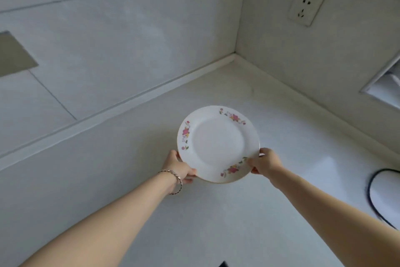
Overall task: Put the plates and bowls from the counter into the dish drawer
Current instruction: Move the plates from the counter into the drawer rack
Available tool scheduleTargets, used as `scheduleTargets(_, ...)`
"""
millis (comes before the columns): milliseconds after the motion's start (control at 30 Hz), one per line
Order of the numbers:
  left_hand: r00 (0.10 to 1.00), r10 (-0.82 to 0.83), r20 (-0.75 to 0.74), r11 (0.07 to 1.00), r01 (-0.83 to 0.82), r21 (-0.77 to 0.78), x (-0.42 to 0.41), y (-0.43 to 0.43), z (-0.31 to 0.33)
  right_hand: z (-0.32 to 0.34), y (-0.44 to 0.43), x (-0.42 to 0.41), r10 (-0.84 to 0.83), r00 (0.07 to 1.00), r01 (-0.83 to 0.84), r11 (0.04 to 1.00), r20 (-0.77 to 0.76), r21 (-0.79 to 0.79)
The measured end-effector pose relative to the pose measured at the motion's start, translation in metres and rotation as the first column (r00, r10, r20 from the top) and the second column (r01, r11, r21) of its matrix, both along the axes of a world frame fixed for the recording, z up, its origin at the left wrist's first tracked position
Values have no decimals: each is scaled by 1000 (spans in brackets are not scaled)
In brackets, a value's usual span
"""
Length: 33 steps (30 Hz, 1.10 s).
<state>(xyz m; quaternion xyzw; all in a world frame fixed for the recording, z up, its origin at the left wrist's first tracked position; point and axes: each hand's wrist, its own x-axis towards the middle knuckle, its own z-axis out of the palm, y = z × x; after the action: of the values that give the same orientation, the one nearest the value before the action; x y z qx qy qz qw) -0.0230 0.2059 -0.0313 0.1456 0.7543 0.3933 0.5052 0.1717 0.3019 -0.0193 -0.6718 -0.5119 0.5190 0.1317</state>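
One floral plate (218,143), one left hand (180,168), one right hand (265,161), one bracelet (177,178), one wall socket (306,6), one dark-rimmed dish (387,193)

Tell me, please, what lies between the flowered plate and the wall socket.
Nothing: in the head view only bare counter and bare wall tile separate the plate from the socket.

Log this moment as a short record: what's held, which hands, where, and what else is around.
held: plate, white, floral rim
left hand: grips the plate's near-left rim, thumb on top
right hand: pinches the near-right rim
place: over the white counter, near the wall corner
wrist: bracelet on the left
wall: socket, upper right
also on counter: dark-rimmed dish, cut off at the right edge
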Motion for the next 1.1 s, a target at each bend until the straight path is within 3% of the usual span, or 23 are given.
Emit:
scheduleTargets(267,940,341,-28,932,-334,141,78,-156,49,60,-110,43,305,952,-300,947,-30,117)
scheduleTargets(467,873,487,-2,869,-484,106,106,-290,59,78,-210,48,529,849,-522,841,-10,143)
scheduleTargets(867,742,669,-30,740,-670,-60,126,-563,30,36,-445,7,799,602,-799,602,14,3)
scheduleTargets(1100,697,717,-6,693,-714,-98,108,-736,6,-3,-607,-27,829,559,-828,558,-8,-52)
